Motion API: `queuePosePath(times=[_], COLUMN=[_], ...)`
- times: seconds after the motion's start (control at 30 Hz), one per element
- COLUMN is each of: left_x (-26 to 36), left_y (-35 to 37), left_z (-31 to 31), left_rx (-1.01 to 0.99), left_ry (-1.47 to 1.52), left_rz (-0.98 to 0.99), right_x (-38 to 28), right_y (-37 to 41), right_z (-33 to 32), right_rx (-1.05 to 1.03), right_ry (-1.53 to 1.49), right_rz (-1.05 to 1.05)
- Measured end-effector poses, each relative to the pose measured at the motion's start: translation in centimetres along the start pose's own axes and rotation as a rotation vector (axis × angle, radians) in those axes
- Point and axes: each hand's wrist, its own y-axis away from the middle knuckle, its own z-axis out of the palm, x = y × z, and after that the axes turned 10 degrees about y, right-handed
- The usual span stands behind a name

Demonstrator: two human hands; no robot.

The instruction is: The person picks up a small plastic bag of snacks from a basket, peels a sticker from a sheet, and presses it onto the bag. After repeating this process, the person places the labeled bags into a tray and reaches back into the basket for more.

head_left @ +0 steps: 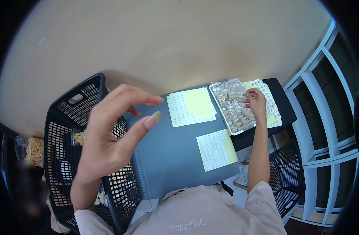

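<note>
My left hand [113, 133] is raised close to the camera, above the left side of the grey table and the black basket. Its thumb and fingers are apart, with nothing between them. My right hand [256, 103] reaches over the right edge of a white tray [225, 124] heaped with small clear packets [232, 102]. Its fingers are curled together at the edge of a clear plastic packet [242, 88]; the contact is small and partly hidden. Two sets of label sheets lie on the table: a yellow-backed stack [191, 106] and a nearer sheet [216, 149].
A large black basket [54, 156] stands left, with a few packets inside. Another black basket [286, 176] sits low on the right. More printed sheets [270, 98] lie beyond the tray. A bag of yellowish snacks [34, 150] and a blurred person are at far left; white-framed windows [324, 164] stand right.
</note>
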Motion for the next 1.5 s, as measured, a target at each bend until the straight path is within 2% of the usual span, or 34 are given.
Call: queuePosePath(times=[0.07,0.2,0.37,0.43,0.5,0.6,0.67,0.7,0.73,0.77,0.8,0.83,0.87,0.93,0.97,1.0,1.07,1.1,1.17,1.23,1.3,1.37,1.43,1.5], left_x=[0.6,2.1,3.4,3.8,4.2,4.5,5.1,5.3,5.3,5.5,5.5,5.7,6.0,6.7,6.8,6.9,7.0,7.0,6.6,6.0,5.0,3.7,2.2,1.1], left_y=[0.0,-0.1,1.6,3.0,4.9,8.0,10.4,11.5,12.9,14.5,15.9,17.0,18.3,21.0,22.3,23.5,26.0,27.2,30.0,32.9,35.2,36.6,37.7,39.2], left_z=[-0.8,-2.7,-5.3,-5.4,-6.2,-7.1,-7.9,-8.4,-9.0,-9.6,-9.9,-10.1,-10.0,-9.7,-9.6,-9.4,-9.0,-8.9,-8.9,-9.0,-8.7,-8.1,-8.0,-8.3], left_rx=[0.007,0.051,0.068,0.121,0.134,0.182,0.212,0.247,0.243,0.241,0.285,0.307,0.340,0.398,0.423,0.445,0.494,0.514,0.557,0.653,0.707,1.076,1.116,1.296], left_ry=[-0.043,-0.184,-0.418,-0.469,-0.543,-0.645,-0.677,-0.700,-0.704,-0.713,-0.648,-0.648,-0.638,-0.605,-0.578,-0.571,-0.560,-0.548,-0.551,-0.483,-0.480,-0.228,-0.270,-0.180], left_rz=[0.039,0.083,0.077,0.053,-0.070,-0.143,-0.232,-0.269,-0.267,-0.276,-0.303,-0.287,-0.275,-0.240,-0.216,-0.204,-0.210,-0.208,-0.239,-0.281,-0.287,-0.341,-0.316,-0.058], right_x=[3.0,8.5,11.4,11.9,12.8,14.4,16.8,18.1,19.0,20.2,20.2,21.3,21.3,21.1,19.8,17.5,13.3,11.3,7.4,2.0,-10.7,-22.0,-27.7,-32.0], right_y=[-1.9,-4.9,-7.5,-8.3,-9.0,-9.8,-10.5,-10.8,-11.4,-11.6,-11.3,-11.6,-11.5,-11.4,-11.5,-11.2,-9.5,-9.4,-9.5,-9.6,-1.8,6.7,11.2,17.5], right_z=[-0.3,0.8,3.2,4.0,4.8,5.9,6.2,6.1,6.1,6.0,5.7,5.7,5.6,5.6,5.6,5.9,5.4,5.4,5.8,6.5,8.5,10.4,12.9,17.4], right_rx=[-0.028,-0.202,-0.315,-0.316,-0.342,-0.237,-0.149,-0.101,-0.089,-0.112,-0.186,-0.175,-0.247,-0.248,-0.228,-0.248,0.029,0.022,0.037,-0.163,-0.311,-0.370,-0.528,-0.572], right_ry=[0.177,0.237,0.221,0.166,0.185,0.241,0.126,0.151,0.210,0.130,0.182,0.315,0.196,0.276,0.280,0.285,0.583,0.588,0.387,0.186,0.159,0.327,0.306,0.261], right_rz=[0.060,0.094,0.153,0.191,0.180,0.102,0.076,-0.003,0.007,0.025,-0.029,-0.073,0.010,0.060,0.128,0.104,0.157,0.140,-0.135,-0.351,-0.424,-0.461,-0.768,-1.158])
